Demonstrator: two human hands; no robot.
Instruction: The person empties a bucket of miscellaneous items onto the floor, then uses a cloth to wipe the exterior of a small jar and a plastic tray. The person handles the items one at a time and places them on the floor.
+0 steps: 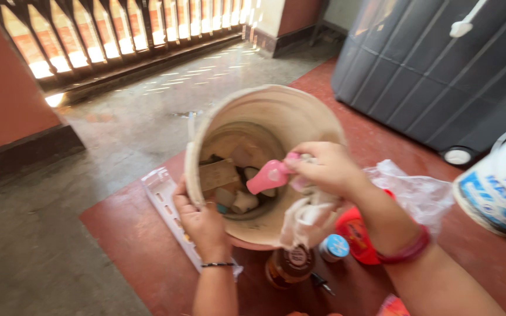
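The tilted cream bucket [265,111], mouth facing the camera, is steadied at its rim by the closed left hand [203,225], while the right hand [323,167] pinches a small pink bottle [267,177] at the mouth, long axis roughly level, tip pointing left into the bucket, apparently mid-sorting, needing a steady grip.

The bucket [265,158] is tilted, its opening facing the camera, and small things lie inside it at the bottom. The left hand [203,225] is on its left rim; the right hand [323,167] is in front of the opening with a small bottle [267,177]. Under the bucket, on the floor [130,257], stand a jar [288,266] and, just right of it, a capped container [335,247]. A flat tray [165,205] lies to the left. A plastic bag [417,196] is on the right, and a large drum [499,187] further right.
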